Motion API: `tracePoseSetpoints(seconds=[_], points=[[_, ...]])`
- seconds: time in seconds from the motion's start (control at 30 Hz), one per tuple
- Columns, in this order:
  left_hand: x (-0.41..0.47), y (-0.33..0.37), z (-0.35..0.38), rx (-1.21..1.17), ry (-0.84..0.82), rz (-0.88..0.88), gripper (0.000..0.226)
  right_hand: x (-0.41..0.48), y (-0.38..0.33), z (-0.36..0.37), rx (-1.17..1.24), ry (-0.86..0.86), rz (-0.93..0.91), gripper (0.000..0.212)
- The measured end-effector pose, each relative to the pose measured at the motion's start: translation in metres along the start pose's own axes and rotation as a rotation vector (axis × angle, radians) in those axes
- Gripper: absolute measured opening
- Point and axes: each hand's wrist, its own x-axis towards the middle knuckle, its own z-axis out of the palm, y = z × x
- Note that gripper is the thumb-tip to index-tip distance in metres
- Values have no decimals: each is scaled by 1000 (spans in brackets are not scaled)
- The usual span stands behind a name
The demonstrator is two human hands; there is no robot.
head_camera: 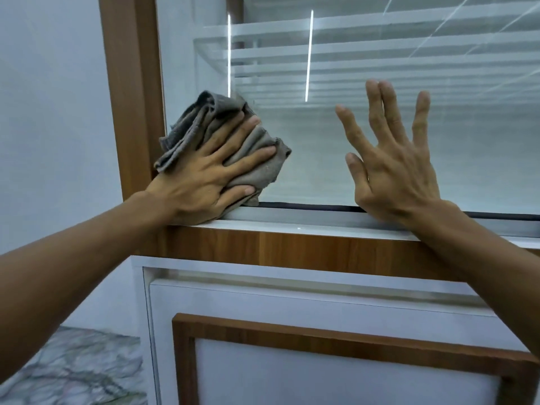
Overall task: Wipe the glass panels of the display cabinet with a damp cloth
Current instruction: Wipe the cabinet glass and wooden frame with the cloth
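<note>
A crumpled grey cloth [216, 133] lies flat against the lower left corner of the cabinet's glass panel [315, 159]. My left hand [204, 176] presses the cloth onto the glass with straight, spread fingers, its heel just above the bottom rail. My right hand [391, 162] is spread flat against the same panel further right, holding nothing, its wrist over the bottom rail. Glass shelves show through the panel.
A wooden frame post [131, 92] borders the glass on the left and a wooden ledge [292, 247] runs below it. Beneath is a white cabinet front with a wood-framed panel [321, 331]. A pale wall and a marbled floor [73, 369] lie to the left.
</note>
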Motion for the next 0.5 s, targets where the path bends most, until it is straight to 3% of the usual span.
tracePoseSetpoints(seconds=[0.17, 0.37, 0.5], points=[[22, 26, 10, -101, 74, -207, 68, 0, -1, -1, 13, 2, 7, 69], [69, 57, 4, -119, 57, 49, 69, -2, 0, -2, 59, 29, 18, 69], [57, 51, 10, -207, 194, -269, 71, -4, 10, -6, 49, 39, 18, 66]])
